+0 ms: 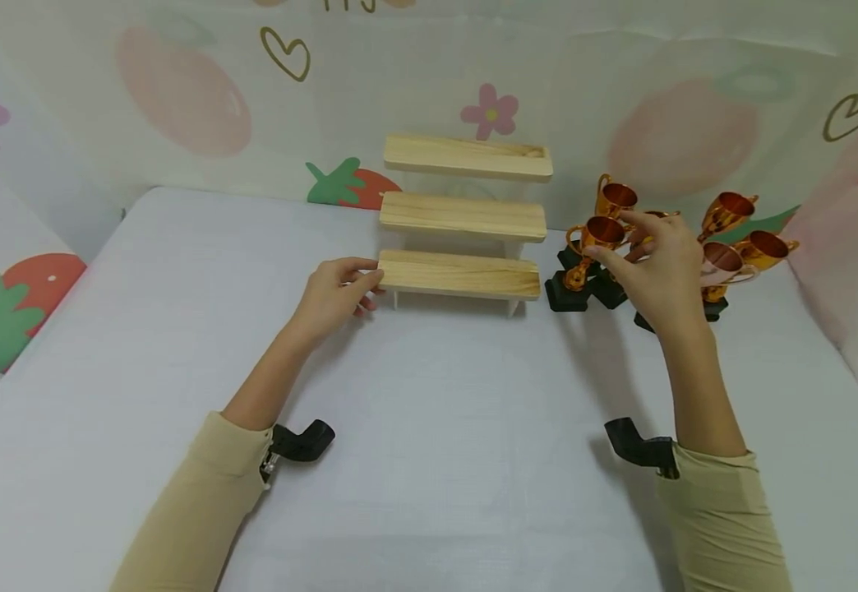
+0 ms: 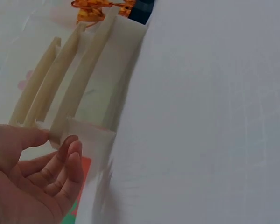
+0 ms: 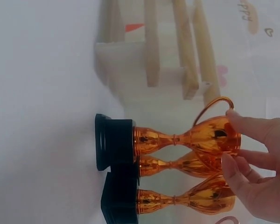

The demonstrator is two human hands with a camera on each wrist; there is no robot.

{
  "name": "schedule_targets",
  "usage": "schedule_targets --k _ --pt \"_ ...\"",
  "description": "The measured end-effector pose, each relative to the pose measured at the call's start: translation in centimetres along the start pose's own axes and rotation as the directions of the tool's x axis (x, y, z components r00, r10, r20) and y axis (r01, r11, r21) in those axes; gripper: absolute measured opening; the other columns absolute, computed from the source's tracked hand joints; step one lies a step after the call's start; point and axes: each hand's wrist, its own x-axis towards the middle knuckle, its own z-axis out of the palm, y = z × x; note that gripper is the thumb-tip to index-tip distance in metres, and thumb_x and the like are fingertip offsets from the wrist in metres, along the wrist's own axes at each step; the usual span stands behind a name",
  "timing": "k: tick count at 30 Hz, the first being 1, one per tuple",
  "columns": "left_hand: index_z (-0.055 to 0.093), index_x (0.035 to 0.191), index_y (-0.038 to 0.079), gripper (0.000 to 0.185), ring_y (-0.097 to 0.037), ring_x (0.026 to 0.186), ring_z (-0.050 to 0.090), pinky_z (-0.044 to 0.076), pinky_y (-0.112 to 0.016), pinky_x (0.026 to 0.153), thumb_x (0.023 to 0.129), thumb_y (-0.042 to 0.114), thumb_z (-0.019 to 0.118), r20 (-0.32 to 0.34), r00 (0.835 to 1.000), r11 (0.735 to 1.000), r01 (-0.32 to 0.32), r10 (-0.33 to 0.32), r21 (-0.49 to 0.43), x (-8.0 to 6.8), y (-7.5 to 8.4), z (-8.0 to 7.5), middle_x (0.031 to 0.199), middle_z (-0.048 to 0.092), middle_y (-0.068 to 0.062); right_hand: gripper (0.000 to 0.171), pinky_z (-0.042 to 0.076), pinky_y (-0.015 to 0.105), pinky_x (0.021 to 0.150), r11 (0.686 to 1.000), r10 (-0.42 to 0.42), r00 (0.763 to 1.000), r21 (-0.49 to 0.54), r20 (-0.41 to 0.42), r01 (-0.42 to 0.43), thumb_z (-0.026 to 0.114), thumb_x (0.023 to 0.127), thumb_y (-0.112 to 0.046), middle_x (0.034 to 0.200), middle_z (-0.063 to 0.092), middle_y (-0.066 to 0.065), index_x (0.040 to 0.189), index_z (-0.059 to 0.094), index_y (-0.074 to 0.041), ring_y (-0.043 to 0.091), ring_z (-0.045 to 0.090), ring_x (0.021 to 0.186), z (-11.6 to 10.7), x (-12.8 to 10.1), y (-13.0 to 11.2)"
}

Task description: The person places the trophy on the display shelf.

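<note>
A three-step display shelf with pale wooden boards (image 1: 458, 274) stands at the back middle of the table. My left hand (image 1: 329, 300) pinches the left end of its lowest board, thumb on the edge and fingers curled beneath, as the left wrist view shows. To the right of the shelf, my right hand (image 1: 666, 267) grips the cup rim of a shiny orange-gold trophy (image 3: 214, 135) between thumb and fingers. Its black base (image 3: 116, 143) is upright beside other trophies. The hand partly hides several of these in the head view.
Several more trophies (image 1: 728, 210) cluster behind and right of my right hand. A white cloth covers the table (image 1: 429, 460). Behind it hangs a backdrop (image 1: 547, 49) printed with fruit, flowers and hearts. Black camera mounts (image 1: 303, 441) sit at both sleeves.
</note>
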Motion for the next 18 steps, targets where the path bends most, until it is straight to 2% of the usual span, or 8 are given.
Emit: schedule_targets --k 2,4,9,18 --pt "0.055 0.146 -0.009 0.044 -0.008 0.070 0.065 0.058 -0.018 0.067 0.110 0.016 0.057 0.006 1.000 0.999 0.016 -0.016 -0.032 0.05 0.01 0.01 0.118 0.071 -0.031 0.062 0.035 0.062 0.107 1.000 0.001 1.000 -0.004 0.004 -0.001 0.082 0.096 -0.022 0.113 0.052 0.028 0.146 0.058 0.006 0.046 0.062 0.101 0.02 0.00 0.00" --pt "0.054 0.147 -0.009 0.045 -0.007 0.070 0.065 0.057 -0.018 0.067 0.110 0.015 0.057 0.014 0.999 0.998 0.031 -0.031 -0.063 0.07 0.04 0.03 0.118 0.071 -0.032 0.062 0.039 0.057 0.101 1.000 0.009 1.000 -0.017 0.011 -0.009 0.081 0.096 -0.022 0.112 0.051 0.027 0.146 0.058 0.006 0.045 0.060 0.104 0.04 0.03 0.00" --pt "0.053 0.148 -0.010 0.046 -0.006 0.070 0.064 0.057 -0.017 0.067 0.110 0.015 0.057 0.035 0.998 0.992 0.057 -0.053 -0.112 0.18 -0.02 0.10 0.119 0.070 -0.032 0.060 0.036 0.039 0.084 0.998 0.020 0.999 -0.054 0.026 -0.019 0.081 0.097 -0.022 0.112 0.049 0.026 0.145 0.059 0.007 0.045 0.054 0.109 -0.06 0.07 0.08" --pt "0.053 0.147 -0.011 0.046 -0.006 0.069 0.064 0.056 -0.017 0.067 0.110 0.015 0.057 0.037 0.997 0.987 0.068 -0.064 -0.147 0.23 -0.31 -0.01 0.118 0.070 -0.031 0.055 0.029 0.039 0.082 0.999 0.013 1.000 -0.049 0.020 -0.012 0.082 0.095 -0.021 0.103 0.049 0.022 0.138 0.064 0.007 0.041 0.046 0.110 0.01 0.24 0.13"
